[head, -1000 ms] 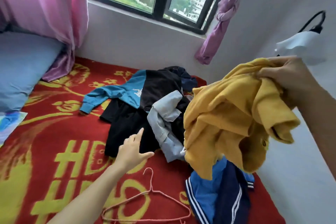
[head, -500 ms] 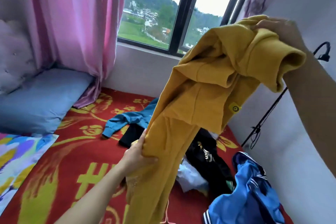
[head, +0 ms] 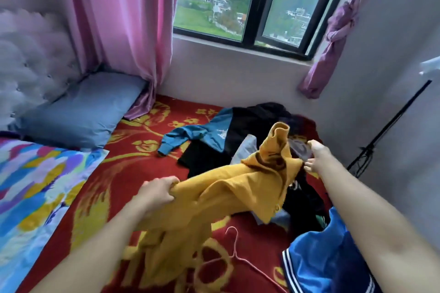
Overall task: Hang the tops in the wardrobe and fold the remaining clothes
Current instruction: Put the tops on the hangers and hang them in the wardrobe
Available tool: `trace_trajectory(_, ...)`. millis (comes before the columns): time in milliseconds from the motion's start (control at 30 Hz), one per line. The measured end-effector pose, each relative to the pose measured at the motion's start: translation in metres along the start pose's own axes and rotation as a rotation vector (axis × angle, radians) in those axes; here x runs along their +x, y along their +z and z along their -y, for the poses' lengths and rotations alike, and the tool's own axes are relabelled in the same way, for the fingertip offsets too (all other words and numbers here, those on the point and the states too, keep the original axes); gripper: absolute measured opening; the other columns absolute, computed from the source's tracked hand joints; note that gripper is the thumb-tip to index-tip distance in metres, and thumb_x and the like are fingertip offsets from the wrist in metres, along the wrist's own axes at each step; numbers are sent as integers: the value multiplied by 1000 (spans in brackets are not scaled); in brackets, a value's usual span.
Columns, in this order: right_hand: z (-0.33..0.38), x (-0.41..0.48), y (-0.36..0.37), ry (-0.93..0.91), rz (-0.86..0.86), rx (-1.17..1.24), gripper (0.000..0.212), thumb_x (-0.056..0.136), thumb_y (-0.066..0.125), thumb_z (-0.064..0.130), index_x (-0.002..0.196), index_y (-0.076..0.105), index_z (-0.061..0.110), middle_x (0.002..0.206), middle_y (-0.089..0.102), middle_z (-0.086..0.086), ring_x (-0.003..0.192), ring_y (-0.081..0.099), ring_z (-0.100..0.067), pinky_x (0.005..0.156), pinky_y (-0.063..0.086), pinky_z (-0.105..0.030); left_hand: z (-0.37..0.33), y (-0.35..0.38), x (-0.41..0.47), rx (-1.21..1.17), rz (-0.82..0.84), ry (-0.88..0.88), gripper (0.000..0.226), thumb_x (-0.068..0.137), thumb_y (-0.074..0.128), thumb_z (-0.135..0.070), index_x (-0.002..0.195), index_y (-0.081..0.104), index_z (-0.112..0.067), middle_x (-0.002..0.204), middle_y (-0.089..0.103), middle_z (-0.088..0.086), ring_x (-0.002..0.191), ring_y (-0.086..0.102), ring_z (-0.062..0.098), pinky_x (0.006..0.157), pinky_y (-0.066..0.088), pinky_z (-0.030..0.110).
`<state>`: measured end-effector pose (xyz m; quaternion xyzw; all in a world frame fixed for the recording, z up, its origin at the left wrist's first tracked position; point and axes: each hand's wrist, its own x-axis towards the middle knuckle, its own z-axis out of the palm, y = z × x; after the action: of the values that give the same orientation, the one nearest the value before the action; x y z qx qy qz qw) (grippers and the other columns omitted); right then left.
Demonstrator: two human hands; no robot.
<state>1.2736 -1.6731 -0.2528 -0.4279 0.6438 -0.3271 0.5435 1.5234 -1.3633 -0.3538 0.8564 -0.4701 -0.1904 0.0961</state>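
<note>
A mustard-yellow garment (head: 233, 188) stretches across the red patterned bed cover (head: 133, 157), one end flipped up in the air. My left hand (head: 156, 191) grips its near end in a fist. My right hand (head: 315, 157) is just beside the garment's far end with thumb and fingers spread apart, holding nothing. Behind it lies a pile of clothes, with a teal and black top (head: 214, 135) on the heap. A pink wire hanger (head: 234, 252) lies on the cover under the garment. A blue garment with white stripes (head: 316, 261) is bunched at the lower right.
A grey-blue pillow (head: 81, 112) and a multicoloured quilt (head: 35, 185) lie at the left. Pink curtains (head: 123, 19) hang by the window. A thin black stand (head: 385, 131) leans along the right wall, which runs close beside the bed.
The yellow garment has come down from high at the right to low over the bed. My right hand has let go of it and dropped. My left hand still grips it.
</note>
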Motion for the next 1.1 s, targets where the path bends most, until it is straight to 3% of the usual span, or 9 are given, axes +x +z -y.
trace_trajectory(100, -74, -25, 9, 107, 79, -115, 34, 92, 51, 17, 124, 48, 7, 134, 47, -19, 116, 50, -34, 92, 40, -42, 13, 74, -13, -38, 272, -41, 55, 83, 62, -32, 135, 46, -28, 117, 62, -7, 109, 56, 12, 91, 43, 28)
trace_trajectory(167, -110, -17, 15, 145, 107, -250, 36, 91, 52, 14, 125, 47, 1, 113, 52, -21, 112, 51, -37, 92, 42, -43, 18, 109, -26, -15, 352, -83, 49, 83, 61, -36, 130, 51, -28, 122, 59, -5, 113, 53, 13, 94, 43, 27)
trace_trajectory(267, -147, -18, 28, 127, 142, -419, 11, 90, 53, 10, 83, 51, 2, 78, 45, -12, 65, 48, -23, 64, 40, -31, 23, 133, -39, -58, 388, -164, 45, 83, 59, -40, 126, 54, -27, 126, 56, -3, 116, 50, 13, 94, 41, 25)
trace_trajectory(467, -208, -31, 73, 63, 434, -768, 18, 93, 49, 18, 106, 56, 8, 93, 50, -8, 67, 43, -16, 58, 35, -25, 45, 155, -49, -183, 389, -321, 42, 89, 52, -41, 128, 52, -25, 124, 59, -3, 114, 54, 16, 94, 44, 34)
trace_trajectory(567, -238, -44, 100, 43, 607, -901, 10, 92, 48, 17, 85, 51, 12, 76, 44, -3, 63, 40, -14, 63, 32, -26, 56, 165, -58, -248, 350, -398, 41, 89, 51, -38, 128, 52, -25, 123, 60, -3, 113, 55, 15, 92, 44, 31)
trace_trajectory(700, -278, -55, 148, -30, 767, -1066, 36, 93, 52, 22, 127, 51, 10, 122, 56, -6, 110, 53, -21, 84, 42, -25, 80, 176, -69, -406, 267, -525, 34, 91, 53, -35, 123, 57, -25, 123, 60, -2, 114, 55, 17, 93, 44, 31)
trace_trajectory(867, -334, -74, 214, -255, 874, -1311, 48, 93, 54, 37, 133, 45, 13, 136, 47, -7, 122, 47, -24, 98, 45, -36, 123, 196, -91, -464, 221, -697, 32, 93, 54, -31, 124, 56, -23, 122, 60, -1, 114, 54, 14, 90, 42, 26)
trace_trajectory(1033, -369, -75, 259, -596, 802, -1481, 66, 95, 48, 38, 149, 16, 18, 157, 12, -6, 143, 13, -26, 111, 26, -42, 151, 222, -98, -528, 176, -782, 31, 92, 56, -24, 123, 58, -16, 115, 63, 3, 107, 56, 15, 93, 43, 27)
trace_trajectory(1100, -376, -68, 261, -631, 798, -1589, 61, 97, 47, 30, 149, 15, 20, 153, 25, -7, 141, 20, -28, 111, 22, -45, 153, 230, -95, -528, 166, -770, 33, 93, 54, -24, 126, 56, -16, 116, 62, 1, 108, 56, 14, 93, 42, 26)
